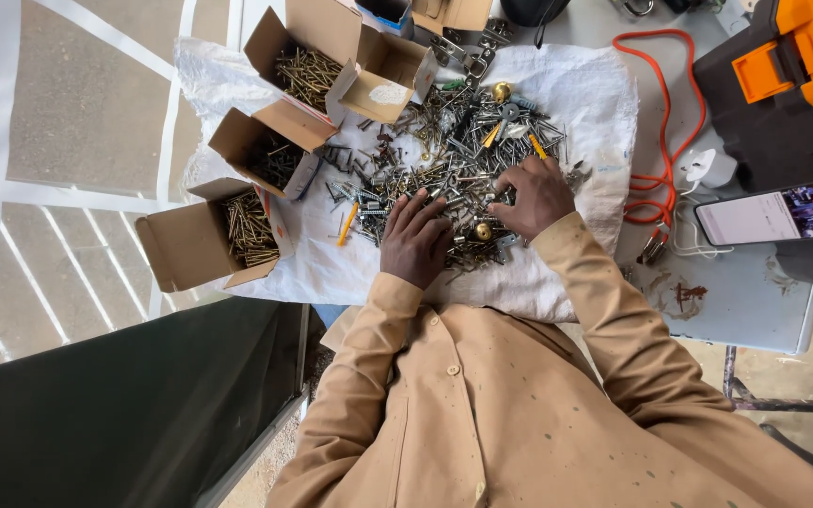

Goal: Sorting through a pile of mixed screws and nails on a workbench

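Head view: three cardboard boxes [237, 193] hold screws [248, 229]; both hands on hardware pile [454, 155]

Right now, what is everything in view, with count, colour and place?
Mixed screws and hardware pile: one, grey and brass, on the sheet.
White sheet: one, covering the table.
Cardboard boxes of screws: four, brown, left and top; nearest.
Orange cord: one, right of sheet.
Phone: one, screen lit, right.
Tool case: one, black and orange, top right.
Left hand: flat on the pile.
Right hand: on the pile, grip unclear.
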